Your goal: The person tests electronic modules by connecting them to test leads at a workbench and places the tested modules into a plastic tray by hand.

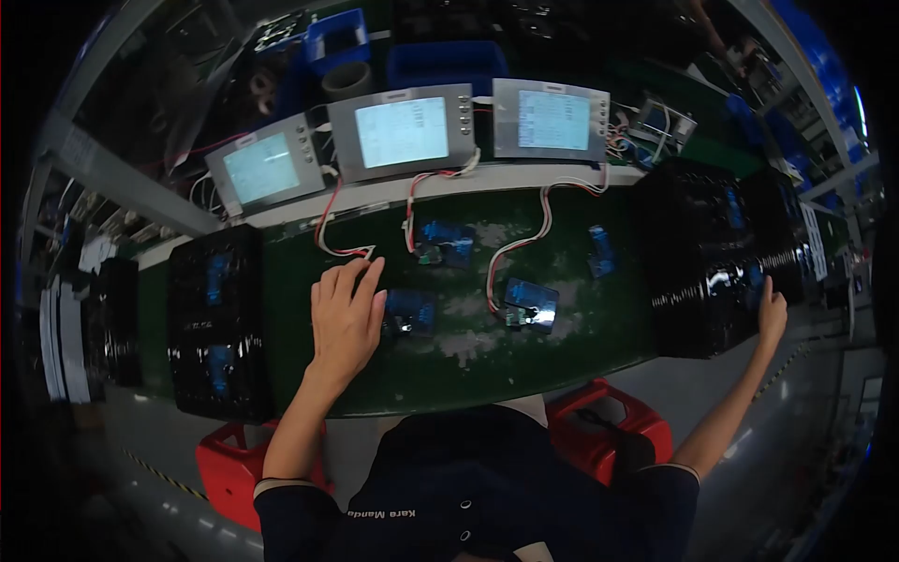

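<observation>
My left hand (343, 317) is over the left part of the green bench, its fingertips closed at the end of a red-and-white cable (325, 225) from the left display unit. Beside its thumb lies a blue-wrapped module (412, 313). Far to the right, my right hand (773, 314) reaches to a stack of black trays (698, 314), an index finger stretched close to a blue piece (756, 273) in it. The other fingers of that hand are partly hidden. Two more modules, a rear one (448, 245) and a front one (532, 305), lie at cable ends.
Three display units, left (260, 169), middle (403, 131) and right (552, 122), line the back of the bench. A loose blue piece (601, 251) lies right of centre. Black trays (217, 323) stand at the left. Red stools (613, 426) are below the front edge.
</observation>
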### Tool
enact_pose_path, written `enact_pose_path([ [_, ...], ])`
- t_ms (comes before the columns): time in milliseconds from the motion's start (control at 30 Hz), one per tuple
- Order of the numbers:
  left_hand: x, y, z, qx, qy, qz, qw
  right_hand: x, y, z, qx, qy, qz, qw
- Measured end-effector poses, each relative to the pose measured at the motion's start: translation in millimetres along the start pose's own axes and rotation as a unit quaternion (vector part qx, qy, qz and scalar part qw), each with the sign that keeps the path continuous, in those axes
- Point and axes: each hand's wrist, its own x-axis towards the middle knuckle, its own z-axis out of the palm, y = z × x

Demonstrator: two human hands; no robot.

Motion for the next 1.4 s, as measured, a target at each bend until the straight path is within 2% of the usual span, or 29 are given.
enact_pose_path([
  [133,-27,-14,3,-0.059,0.028,0.001,0.998,5,-4,-19,0.166,-0.126,-0.150,0.967],
  [233,-37,-17,13,-0.077,0.001,0.048,0.996,6,1,-21,0.133,-0.147,-0.214,0.957],
  [267,-37,-14,16,-0.074,0.000,0.043,0.996,7,0,-26,0.102,-0.144,-0.247,0.953],
  [333,-34,-11,20,-0.074,-0.026,0.099,0.992,11,5,-26,0.075,-0.116,-0.296,0.945],
  [400,-33,-11,24,-0.054,-0.028,0.122,0.991,12,10,-23,0.069,-0.121,-0.285,0.948],
  [467,-29,-10,23,0.015,-0.027,0.195,0.980,13,13,-20,0.053,-0.131,-0.259,0.956],
  [500,-27,-10,21,0.017,-0.026,0.194,0.980,10,8,-21,0.044,-0.136,-0.246,0.959],
  [567,-23,-11,19,0.060,-0.048,0.271,0.960,5,-3,-28,0.039,-0.139,-0.237,0.961],
  [600,-22,-12,19,0.063,-0.046,0.268,0.960,-13,-25,-50,0.046,-0.118,-0.191,0.973],
  [667,-20,-13,19,0.103,-0.055,0.325,0.939,-17,-32,-59,0.129,-0.072,-0.155,0.977],
  [700,-20,-12,19,0.106,-0.055,0.321,0.939,-35,-59,-84,0.251,-0.137,-0.239,0.928],
  [767,-18,-11,18,0.127,-0.059,0.347,0.928,-70,-112,-133,0.491,-0.350,-0.330,0.726],
  [833,-17,-11,17,0.133,-0.057,0.350,0.925,-81,-123,-96,0.415,-0.154,-0.276,0.853],
  [900,-18,-10,16,0.139,-0.056,0.353,0.924,-120,-179,-94,0.532,-0.264,-0.269,0.758],
  [1000,-19,-7,15,0.158,-0.067,0.352,0.920,-153,-241,-56,0.611,-0.405,-0.290,0.615],
  [1167,-21,-9,16,0.152,-0.054,0.367,0.916,-203,-323,-10,0.605,-0.529,-0.275,0.528],
  [1300,-16,-12,16,0.157,-0.049,0.341,0.926,-217,-343,16,0.611,-0.545,-0.276,0.503],
  [1367,7,-4,5,0.026,-0.114,0.178,0.977,-220,-344,24,0.608,-0.549,-0.266,0.508],
  [1400,15,-6,10,0.032,-0.193,0.138,0.971,-222,-343,27,0.607,-0.552,-0.268,0.505],
])
